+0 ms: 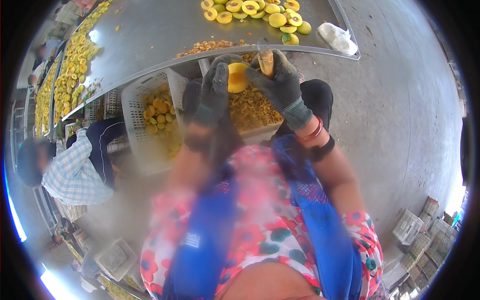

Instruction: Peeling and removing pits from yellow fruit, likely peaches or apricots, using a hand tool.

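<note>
My left hand (217, 86), in a dark grey work glove, holds a halved yellow stone fruit (237, 77), probably a peach, with its hollowed cut face showing. My right hand (275, 77), gloved alike, grips the wooden handle of a pitting tool (266, 63). The tool's curved blade end points away from me and is hard to make out. The right thumb or a finger touches the fruit's edge. Below both hands, a crate of pits and scraps (251, 108) stands between my knees. To its left, a white plastic crate (137, 112) contains yellow fruit halves (161, 112).
Halved fruit (258, 11) lies on the metal table (150, 33) ahead, with pits (210, 47) along its near edge. A white plastic bag (337, 37) rests at the corner. At left sits a co-worker in a checked shirt (78, 172). Crates (408, 227) stand behind right.
</note>
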Available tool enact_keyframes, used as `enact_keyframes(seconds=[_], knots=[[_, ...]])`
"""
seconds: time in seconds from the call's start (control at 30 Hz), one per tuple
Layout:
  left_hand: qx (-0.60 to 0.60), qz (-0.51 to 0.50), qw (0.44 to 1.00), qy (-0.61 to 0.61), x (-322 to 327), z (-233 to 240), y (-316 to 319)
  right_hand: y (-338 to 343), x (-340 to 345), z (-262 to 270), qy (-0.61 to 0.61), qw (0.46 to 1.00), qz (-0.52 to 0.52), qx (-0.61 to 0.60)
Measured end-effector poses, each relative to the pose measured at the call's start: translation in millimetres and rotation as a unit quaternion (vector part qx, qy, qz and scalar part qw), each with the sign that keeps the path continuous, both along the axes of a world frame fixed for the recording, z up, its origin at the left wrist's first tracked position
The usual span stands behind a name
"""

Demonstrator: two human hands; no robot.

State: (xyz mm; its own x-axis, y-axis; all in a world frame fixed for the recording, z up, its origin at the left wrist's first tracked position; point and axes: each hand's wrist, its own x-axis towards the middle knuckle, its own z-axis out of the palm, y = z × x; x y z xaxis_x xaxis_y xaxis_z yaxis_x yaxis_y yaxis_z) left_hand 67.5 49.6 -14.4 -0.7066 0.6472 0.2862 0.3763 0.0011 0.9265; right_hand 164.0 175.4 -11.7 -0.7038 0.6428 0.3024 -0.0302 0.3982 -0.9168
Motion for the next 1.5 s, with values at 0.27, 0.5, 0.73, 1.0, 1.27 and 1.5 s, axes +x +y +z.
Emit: enact_keyframes(seconds=[0.27,0.5,0.73,1.0,1.27,1.5], knots=[[-0.019,-0.028,0.998,0.050,0.2,16.8,6.6,3.8,-8.3,-8.2,0.043,0.998,-0.035,0.020],[-0.202,0.172,0.820,0.508,-54.2,-53.6,-54.6,11.6,-4.0,-31.7,-0.027,0.992,-0.084,0.088],[-0.308,0.151,0.924,0.168,-187.7,-57.4,-188.6,10.2,17.0,-41.8,-0.107,0.990,-0.041,0.088],[-0.115,0.141,0.904,0.387,-186.8,-60.7,-28.5,29.0,1.7,-40.6,-0.168,0.980,-0.032,0.105],[-0.162,-0.145,0.787,0.577,-55.3,-56.8,285.1,57.4,52.7,-48.0,0.011,0.982,-0.106,-0.158],[-0.357,-0.245,0.717,0.546,-39.2,-101.9,350.3,59.5,77.1,-8.4,-0.042,0.966,-0.187,-0.173]])
